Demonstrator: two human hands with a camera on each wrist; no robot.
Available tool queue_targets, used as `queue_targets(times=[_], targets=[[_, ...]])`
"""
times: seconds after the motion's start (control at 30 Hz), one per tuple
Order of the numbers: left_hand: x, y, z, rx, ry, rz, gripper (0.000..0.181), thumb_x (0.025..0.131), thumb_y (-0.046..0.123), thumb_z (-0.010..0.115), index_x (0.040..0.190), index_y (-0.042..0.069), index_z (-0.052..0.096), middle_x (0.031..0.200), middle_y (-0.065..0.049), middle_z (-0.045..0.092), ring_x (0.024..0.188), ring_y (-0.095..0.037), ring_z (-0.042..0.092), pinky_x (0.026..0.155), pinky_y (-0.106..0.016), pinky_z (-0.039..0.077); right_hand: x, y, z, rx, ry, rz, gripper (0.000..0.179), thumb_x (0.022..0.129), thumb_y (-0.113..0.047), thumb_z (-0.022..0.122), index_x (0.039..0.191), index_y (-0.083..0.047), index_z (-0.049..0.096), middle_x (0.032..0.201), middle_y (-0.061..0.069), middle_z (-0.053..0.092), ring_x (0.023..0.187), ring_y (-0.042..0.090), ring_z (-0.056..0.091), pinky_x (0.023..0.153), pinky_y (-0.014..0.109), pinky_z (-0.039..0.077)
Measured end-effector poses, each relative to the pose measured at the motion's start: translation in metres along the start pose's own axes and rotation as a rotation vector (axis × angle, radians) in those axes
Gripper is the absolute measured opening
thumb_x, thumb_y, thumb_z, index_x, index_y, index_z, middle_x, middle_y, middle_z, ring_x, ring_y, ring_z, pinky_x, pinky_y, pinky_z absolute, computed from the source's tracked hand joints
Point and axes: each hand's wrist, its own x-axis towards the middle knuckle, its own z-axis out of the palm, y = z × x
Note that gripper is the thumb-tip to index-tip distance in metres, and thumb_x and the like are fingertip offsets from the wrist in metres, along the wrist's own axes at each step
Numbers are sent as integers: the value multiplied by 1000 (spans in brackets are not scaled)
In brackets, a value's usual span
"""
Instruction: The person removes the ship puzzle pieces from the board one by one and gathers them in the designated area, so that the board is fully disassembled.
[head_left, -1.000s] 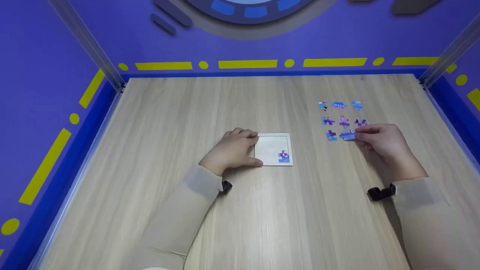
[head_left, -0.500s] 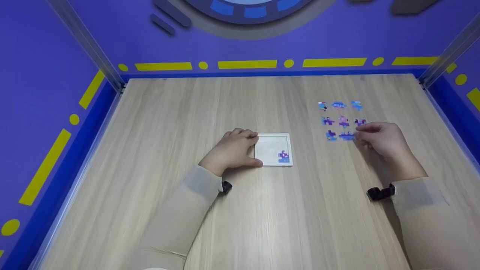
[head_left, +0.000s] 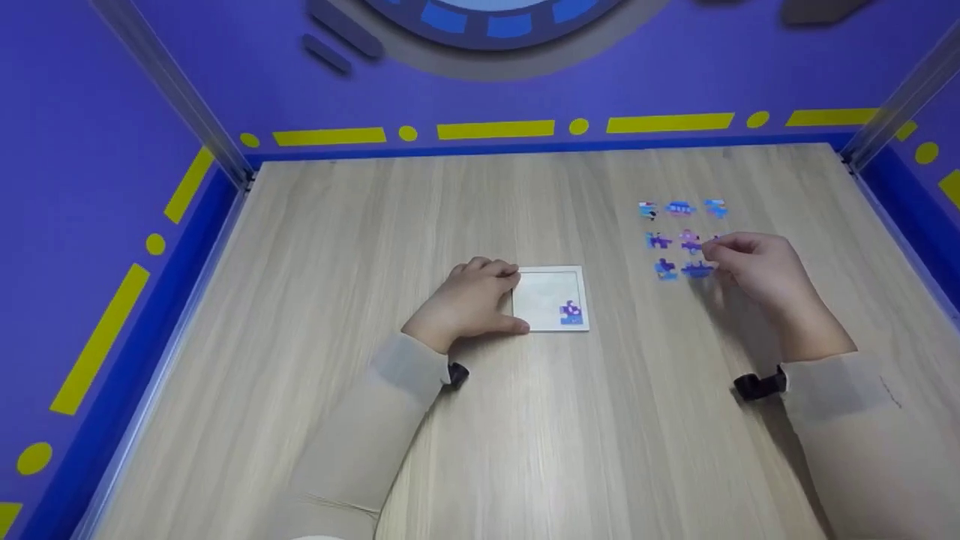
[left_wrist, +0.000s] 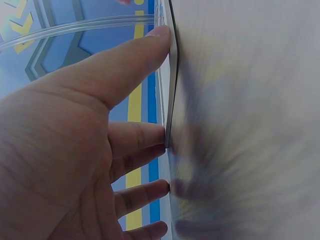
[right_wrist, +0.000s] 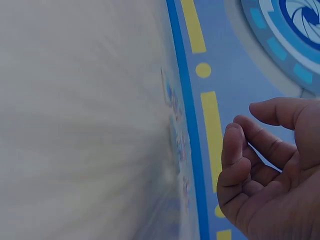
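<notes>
At the left side of a white square puzzle tray (head_left: 585, 296), my left hand (head_left: 469, 300) rests with thumb and fingers extended against its edge. The left wrist view shows that thumb (left_wrist: 135, 60) and the fingers touching the tray's rim. Purple-and-blue joined puzzle pieces (head_left: 571, 313) lie in the tray's lower right corner. My right hand (head_left: 765, 274) hovers by the loose pieces, its fingers loosely bent. In the right wrist view, thumb and forefinger of this hand (right_wrist: 270, 170) stand apart with nothing between them. Nearest it are a bottom-row puzzle piece (head_left: 697, 269) and a pink-and-purple piece (head_left: 689, 241).
Several loose pieces lie in rows at the right, among them a blue piece (head_left: 679, 208) in the far row and one at the near left (head_left: 664, 268). The wooden table (head_left: 375, 225) is bounded by blue-purple walls (head_left: 510, 97) with yellow markings.
The bottom-row piece that my right hand held tilted now lies flat, let go. My right hand has lifted slightly away from the near edge. The left hand has kept its place on the tray.
</notes>
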Motion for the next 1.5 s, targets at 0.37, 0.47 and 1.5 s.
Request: queue_targets(times=[0.37,0.47,1.5], targets=[[0,1,2,13,5,-4,97,98,65,82,171,11,50,181,-3,46,167,-32,40,140,-55,31,-3,-48,31,28,-96,-142,48,114,-39,67,141,1,74,111,-21,71,97,7,68,81,21,56],[0,1,2,9,7,-6,97,97,65,82,171,11,50,181,-3,46,167,-33,40,140,-55,31,-3,-62,40,18,-109,-180,45,115,-38,66,139,-1,76,116,-16,70,96,7,67,83,21,56],[0,1,3,14,13,-7,97,97,65,82,171,11,51,180,-3,48,167,-32,39,140,-56,30,-19,-90,102,-11,-263,-200,41,111,-35,71,141,-7,77,131,13,76,104,26,67,92,38,59]])
